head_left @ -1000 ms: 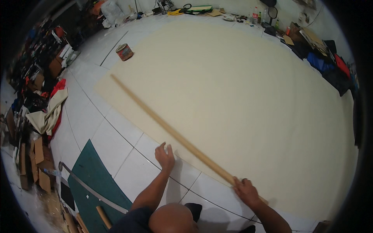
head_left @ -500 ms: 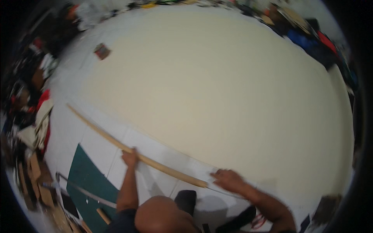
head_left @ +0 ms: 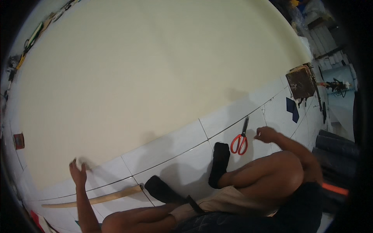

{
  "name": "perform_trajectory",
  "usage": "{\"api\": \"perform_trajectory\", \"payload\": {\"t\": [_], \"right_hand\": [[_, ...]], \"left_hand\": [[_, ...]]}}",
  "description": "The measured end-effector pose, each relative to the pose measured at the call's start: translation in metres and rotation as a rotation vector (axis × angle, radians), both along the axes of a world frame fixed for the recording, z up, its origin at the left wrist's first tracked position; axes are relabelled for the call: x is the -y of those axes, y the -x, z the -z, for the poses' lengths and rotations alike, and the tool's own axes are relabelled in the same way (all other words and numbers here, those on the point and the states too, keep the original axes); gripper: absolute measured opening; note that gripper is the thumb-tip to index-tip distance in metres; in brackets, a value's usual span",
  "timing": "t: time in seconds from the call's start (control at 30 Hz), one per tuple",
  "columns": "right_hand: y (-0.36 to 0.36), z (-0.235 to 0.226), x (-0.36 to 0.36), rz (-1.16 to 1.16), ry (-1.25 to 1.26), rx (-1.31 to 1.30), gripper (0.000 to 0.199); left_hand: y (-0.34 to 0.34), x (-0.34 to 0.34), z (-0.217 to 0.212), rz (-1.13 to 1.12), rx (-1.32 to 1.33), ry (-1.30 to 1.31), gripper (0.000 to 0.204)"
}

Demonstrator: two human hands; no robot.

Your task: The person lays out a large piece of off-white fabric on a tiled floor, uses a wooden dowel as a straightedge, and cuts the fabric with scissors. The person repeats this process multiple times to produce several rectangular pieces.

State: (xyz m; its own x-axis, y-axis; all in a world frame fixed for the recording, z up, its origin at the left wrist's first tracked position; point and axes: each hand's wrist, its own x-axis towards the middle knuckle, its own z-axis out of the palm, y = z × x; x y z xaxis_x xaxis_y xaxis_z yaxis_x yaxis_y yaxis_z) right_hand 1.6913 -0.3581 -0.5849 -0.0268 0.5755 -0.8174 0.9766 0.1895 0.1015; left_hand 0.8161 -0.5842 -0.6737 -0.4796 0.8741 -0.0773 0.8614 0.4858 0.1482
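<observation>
The big cream sheet (head_left: 147, 77) is already laid flat on the white tile floor (head_left: 182, 136), with no cut showing. The long tan pole (head_left: 116, 195) lies off it. The left hand (head_left: 79, 173) is by the sheet's edge, fingers spread, holding nothing. The right hand (head_left: 268, 134) is curled near the red-handled scissors (head_left: 243, 134), which lie loose; I cannot tell if it grips anything
</observation>
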Motion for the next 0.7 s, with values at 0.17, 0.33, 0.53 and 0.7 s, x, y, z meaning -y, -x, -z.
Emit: {"api": "perform_trajectory", "payload": {"t": [0.17,0.33,0.53,0.7], "right_hand": [[0.043,0.069,0.066,0.584,-0.216,-0.228,0.054],[0.066,0.098,0.100,0.876,-0.577,-0.388,0.058],[0.088,0.068,0.092,1.037,-0.511,-0.299,0.056],[0.095,0.088,0.092,1.079,-0.356,-0.693,0.051]], "left_hand": [[-0.149,-0.188,-0.059,0.772,-0.053,0.158,0.064],[-0.318,-0.264,-0.010,0.875,0.180,0.205,0.074],[-0.445,-0.235,0.022,0.788,0.239,-0.086,0.059],[-0.449,-0.230,0.033,0.872,0.234,-0.208,0.044]]}}
